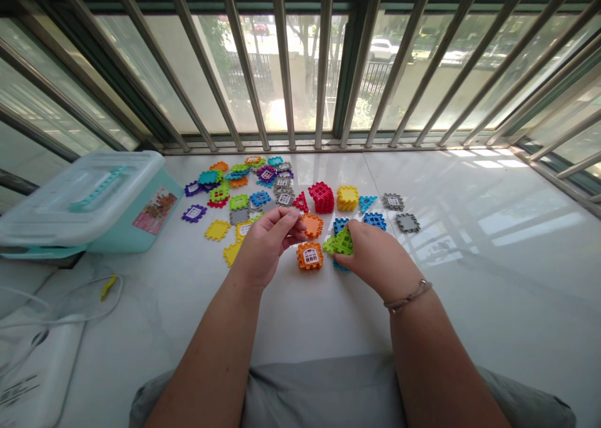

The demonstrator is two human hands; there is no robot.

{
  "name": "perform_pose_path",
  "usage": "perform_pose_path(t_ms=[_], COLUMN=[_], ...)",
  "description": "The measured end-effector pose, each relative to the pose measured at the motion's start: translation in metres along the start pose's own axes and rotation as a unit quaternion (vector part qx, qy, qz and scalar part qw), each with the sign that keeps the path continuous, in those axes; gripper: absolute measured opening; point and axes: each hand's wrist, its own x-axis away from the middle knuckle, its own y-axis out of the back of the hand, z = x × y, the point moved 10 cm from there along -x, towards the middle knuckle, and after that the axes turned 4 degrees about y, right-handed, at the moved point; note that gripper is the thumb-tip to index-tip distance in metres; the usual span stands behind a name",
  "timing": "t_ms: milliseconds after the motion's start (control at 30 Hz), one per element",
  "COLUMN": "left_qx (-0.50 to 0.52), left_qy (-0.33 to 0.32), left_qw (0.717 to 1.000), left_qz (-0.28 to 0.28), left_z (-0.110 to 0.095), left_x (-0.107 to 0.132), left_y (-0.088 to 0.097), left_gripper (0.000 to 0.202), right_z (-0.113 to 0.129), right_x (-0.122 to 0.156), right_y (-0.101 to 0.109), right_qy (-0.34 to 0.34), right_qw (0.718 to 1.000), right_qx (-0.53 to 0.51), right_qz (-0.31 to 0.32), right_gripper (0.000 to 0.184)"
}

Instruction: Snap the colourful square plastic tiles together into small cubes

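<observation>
My left hand is closed in a pinch on a flat orange square tile, held just above the white floor. My right hand is closed around a green triangular block piece, with a blue piece partly hidden beneath it. An orange cube with a white window stands between the two hands. Behind them stand a red cube and a yellow cube. Many flat coloured tiles lie scattered to the left and back.
A teal storage box with a clear lid stands at the left. A white device with cables lies at the lower left. Metal window bars close off the back. Grey tiles lie at the right.
</observation>
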Motion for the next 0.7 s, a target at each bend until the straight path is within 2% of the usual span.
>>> perform_pose_path(t_ms=[700], left_qx=[0.003], left_qy=[0.003], left_qw=[1.0], left_qz=[-0.002], left_z=[0.0009], left_x=[-0.0002], left_y=[-0.0003], left_gripper=[0.039], right_z=[0.001], right_x=[-0.0016], right_y=[-0.0029], right_qy=[-0.003], right_qw=[1.0], right_qx=[0.0], right_qz=[-0.007], right_gripper=[0.032])
